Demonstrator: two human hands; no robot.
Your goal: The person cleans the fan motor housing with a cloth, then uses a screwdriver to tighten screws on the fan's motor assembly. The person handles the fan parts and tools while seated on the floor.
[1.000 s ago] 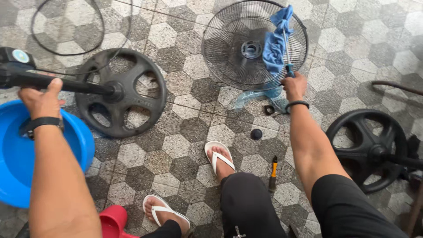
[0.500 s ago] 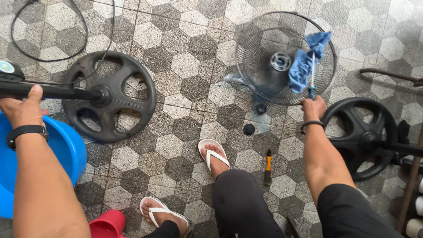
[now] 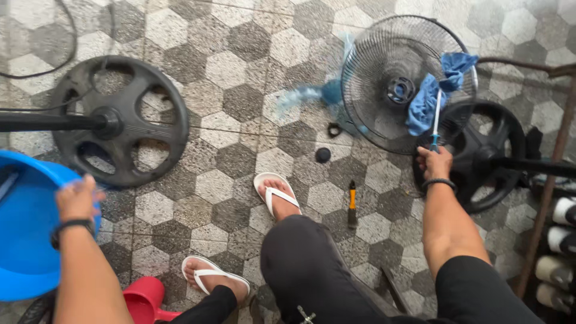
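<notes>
On a hexagon-tiled floor (image 3: pixel 240 72), a seated person in white sandals is gripping the lower rim of a round wire fan guard (image 3: pixel 384 66) with the right hand (image 3: pixel 435 163), fingers closed around it, while a blue cloth (image 3: pixel 429 99) is hanging over the grille just above that hand. At the far side, the left hand (image 3: pixel 77 198) is curling over the edge of a blue plastic basin (image 3: pixel 24 240), beside a black wheel-shaped fan base (image 3: pixel 129 123). Between them, near one foot, a yellow-handled screwdriver (image 3: pixel 352 204) is lying on the tiles.
</notes>
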